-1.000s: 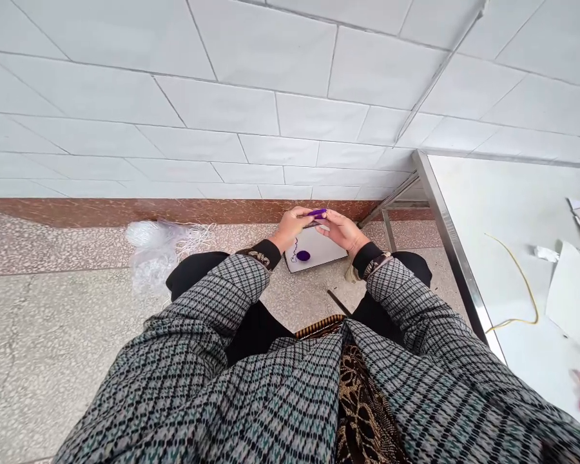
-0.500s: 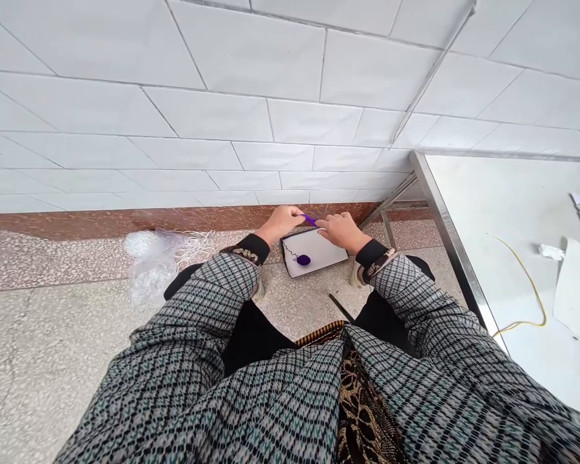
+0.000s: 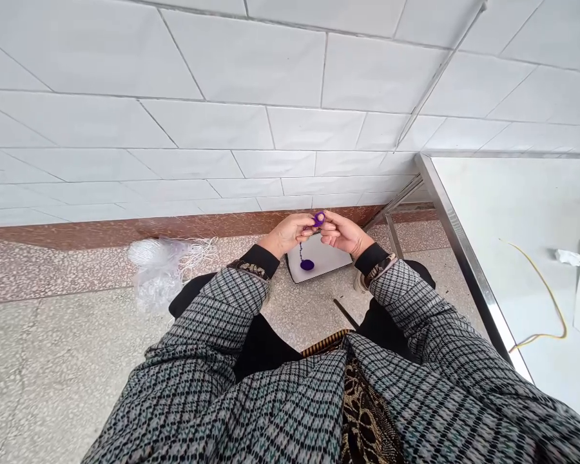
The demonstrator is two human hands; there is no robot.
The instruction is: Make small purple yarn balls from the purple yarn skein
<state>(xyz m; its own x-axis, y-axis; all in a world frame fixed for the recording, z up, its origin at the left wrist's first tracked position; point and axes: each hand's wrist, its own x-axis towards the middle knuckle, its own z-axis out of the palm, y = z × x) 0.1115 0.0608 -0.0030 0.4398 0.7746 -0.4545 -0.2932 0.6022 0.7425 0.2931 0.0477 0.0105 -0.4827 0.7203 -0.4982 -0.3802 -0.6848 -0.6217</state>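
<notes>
Between my two hands is a small purple yarn piece [image 3: 319,218], bent into a loop around a fingertip. My left hand [image 3: 290,233] pinches its left side with curled fingers. On the other side, my right hand [image 3: 342,232] grips it between thumb and fingers. A dark purple ball of yarn [image 3: 307,265] lies below on a white, dark-edged box or tray [image 3: 325,261] on the floor. One crinkled strand [image 3: 300,251] runs up from the ball toward my left hand. Whether a hook or needle is in my fingers cannot be made out.
To the left, a clear plastic bag [image 3: 157,283] with white cord [image 3: 147,251] lies on the floor by the tiled wall [image 3: 290,64]. A metal-edged table [image 3: 483,219] stands at the right, bearing a yellow cord [image 3: 555,299] and crumpled white paper [image 3: 569,257]. A dark strip [image 3: 345,312] lies between my legs.
Both hands have come closer together and turned so the fingers show more. The purple piece, stretched flat between them before, is now bent into a loop. The view has shifted slightly.
</notes>
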